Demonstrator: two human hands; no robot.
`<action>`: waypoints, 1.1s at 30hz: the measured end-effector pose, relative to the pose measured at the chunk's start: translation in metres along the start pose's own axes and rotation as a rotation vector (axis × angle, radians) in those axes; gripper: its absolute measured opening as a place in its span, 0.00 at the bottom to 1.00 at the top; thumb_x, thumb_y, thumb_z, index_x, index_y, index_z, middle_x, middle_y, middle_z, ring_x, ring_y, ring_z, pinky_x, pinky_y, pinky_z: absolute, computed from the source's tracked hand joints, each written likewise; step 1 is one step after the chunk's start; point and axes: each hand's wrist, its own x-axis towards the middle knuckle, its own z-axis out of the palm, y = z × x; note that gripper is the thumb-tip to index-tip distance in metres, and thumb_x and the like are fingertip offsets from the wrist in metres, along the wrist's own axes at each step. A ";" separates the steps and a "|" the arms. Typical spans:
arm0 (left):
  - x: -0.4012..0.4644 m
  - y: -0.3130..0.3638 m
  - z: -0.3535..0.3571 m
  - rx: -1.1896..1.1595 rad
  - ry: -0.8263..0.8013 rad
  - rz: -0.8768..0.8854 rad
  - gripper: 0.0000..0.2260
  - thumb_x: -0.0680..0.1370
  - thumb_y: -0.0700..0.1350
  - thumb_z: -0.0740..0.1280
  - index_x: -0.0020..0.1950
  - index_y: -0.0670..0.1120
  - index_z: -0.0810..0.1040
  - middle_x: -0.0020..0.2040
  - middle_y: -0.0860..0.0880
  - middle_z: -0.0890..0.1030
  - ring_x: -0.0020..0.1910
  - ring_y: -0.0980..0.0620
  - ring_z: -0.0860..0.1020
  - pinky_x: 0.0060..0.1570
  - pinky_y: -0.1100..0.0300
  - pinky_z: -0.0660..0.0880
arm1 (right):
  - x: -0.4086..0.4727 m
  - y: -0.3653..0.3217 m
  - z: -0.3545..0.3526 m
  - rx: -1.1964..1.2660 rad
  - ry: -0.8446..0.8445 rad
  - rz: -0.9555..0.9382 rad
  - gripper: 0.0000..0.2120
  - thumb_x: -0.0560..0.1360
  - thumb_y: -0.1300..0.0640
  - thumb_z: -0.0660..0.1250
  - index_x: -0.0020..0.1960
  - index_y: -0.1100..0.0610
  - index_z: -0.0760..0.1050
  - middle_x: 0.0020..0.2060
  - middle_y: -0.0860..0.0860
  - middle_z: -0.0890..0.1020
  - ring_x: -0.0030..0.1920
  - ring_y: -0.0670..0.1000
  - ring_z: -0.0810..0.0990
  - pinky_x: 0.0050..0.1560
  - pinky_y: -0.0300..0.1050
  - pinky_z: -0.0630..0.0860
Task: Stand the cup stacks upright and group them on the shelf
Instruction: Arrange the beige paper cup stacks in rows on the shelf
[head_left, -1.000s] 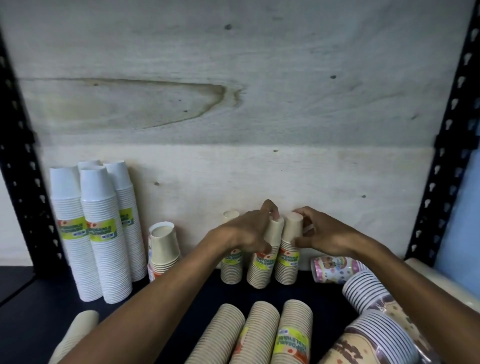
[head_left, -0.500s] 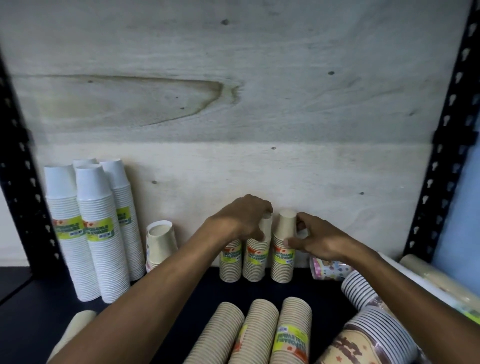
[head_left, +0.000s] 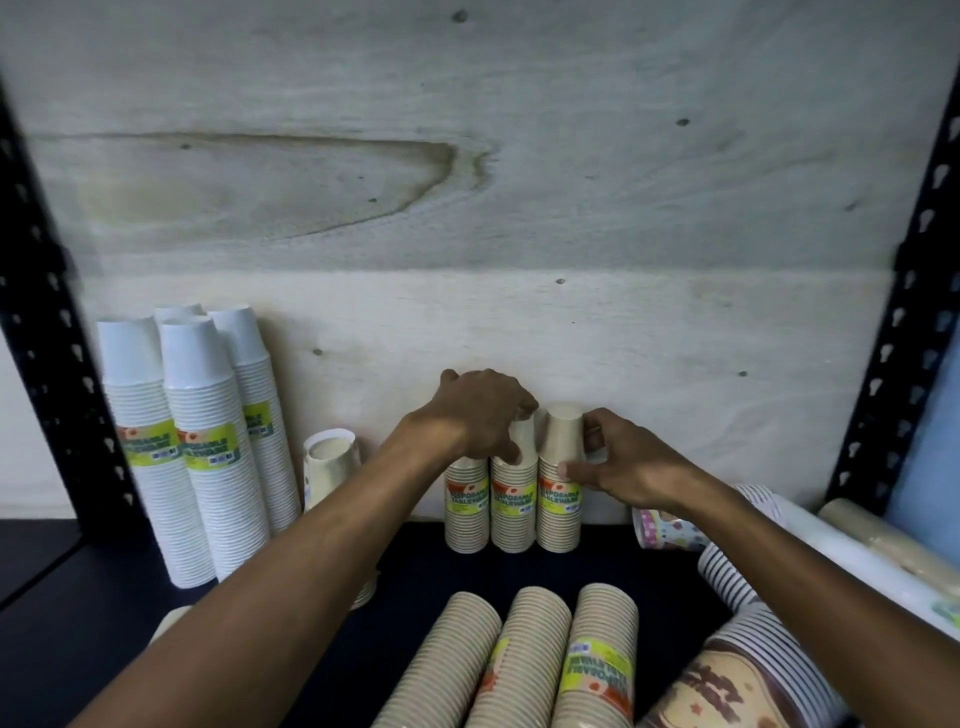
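A: What stands on your shelf (head_left: 426, 566)?

B: Tall white stacks (head_left: 192, 452) at your left, then three short tan stacks (head_left: 514, 499) upright, side by side, against the back board (head_left: 519, 322).

A: And your grips?

B: Your left hand (head_left: 483, 415) curls over the middle stack's top; your right hand (head_left: 623, 462) pinches the rightmost one.

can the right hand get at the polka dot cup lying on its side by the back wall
Probably yes. The right hand grips the rightmost short beige cup stack, and the pink polka-dot paper cup lies just below its wrist on the dark shelf, with nothing between.
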 end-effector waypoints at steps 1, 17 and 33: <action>-0.001 -0.001 0.000 -0.018 -0.004 -0.007 0.31 0.71 0.52 0.76 0.72 0.53 0.71 0.67 0.55 0.78 0.68 0.49 0.73 0.64 0.46 0.67 | 0.000 -0.001 0.001 -0.001 0.005 0.003 0.26 0.74 0.52 0.75 0.68 0.55 0.69 0.55 0.48 0.77 0.58 0.51 0.78 0.61 0.51 0.77; -0.010 -0.029 0.010 -0.122 -0.003 0.001 0.31 0.72 0.44 0.75 0.74 0.47 0.70 0.65 0.45 0.70 0.66 0.45 0.72 0.66 0.52 0.70 | 0.004 -0.022 0.019 0.057 -0.009 0.006 0.27 0.74 0.54 0.74 0.69 0.56 0.68 0.54 0.47 0.77 0.54 0.47 0.76 0.53 0.41 0.71; -0.106 0.017 0.000 -0.073 -0.100 -0.050 0.26 0.72 0.64 0.69 0.66 0.52 0.72 0.61 0.52 0.78 0.62 0.49 0.76 0.60 0.50 0.75 | -0.053 -0.030 -0.014 -0.487 -0.356 0.245 0.26 0.72 0.33 0.66 0.39 0.58 0.76 0.31 0.53 0.79 0.31 0.53 0.75 0.37 0.43 0.72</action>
